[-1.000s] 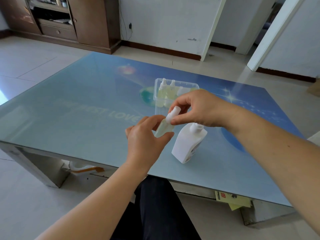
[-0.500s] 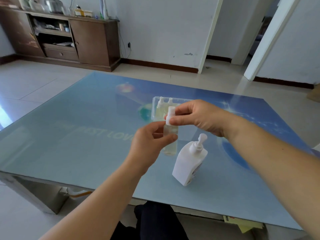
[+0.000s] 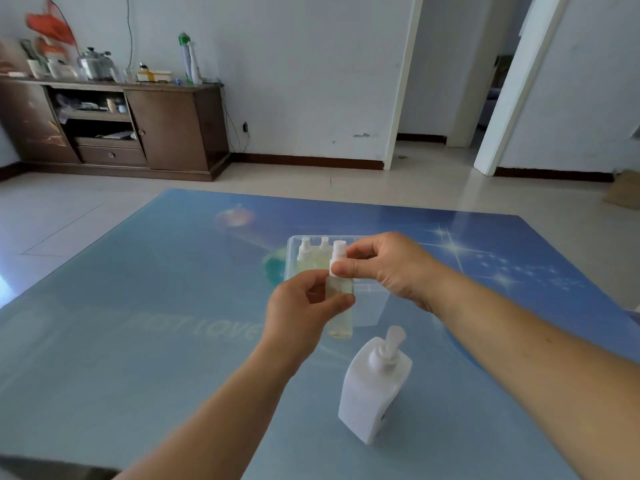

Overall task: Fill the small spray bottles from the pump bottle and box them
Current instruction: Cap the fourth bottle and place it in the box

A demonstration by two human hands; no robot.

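A small clear spray bottle [image 3: 341, 320] with pale yellow liquid is held upright above the table. My left hand [image 3: 299, 310] grips its body, and my right hand [image 3: 384, 268] pinches its white spray cap [image 3: 337, 256]. The white pump bottle [image 3: 372, 386] stands on the table just below and to the right of my hands. Behind them sits a clear plastic box [image 3: 372, 303] holding two filled spray bottles [image 3: 313, 254] at its left end.
The blue glass table [image 3: 138, 323] reaches to the floor edge at left and far side. A brown cabinet [image 3: 138, 129] with clutter on top stands against the back wall. Doorways open at the right.
The small bottle went from tilted to upright and rose with both hands, away from the pump bottle. The camera tilted up, showing more of the room.
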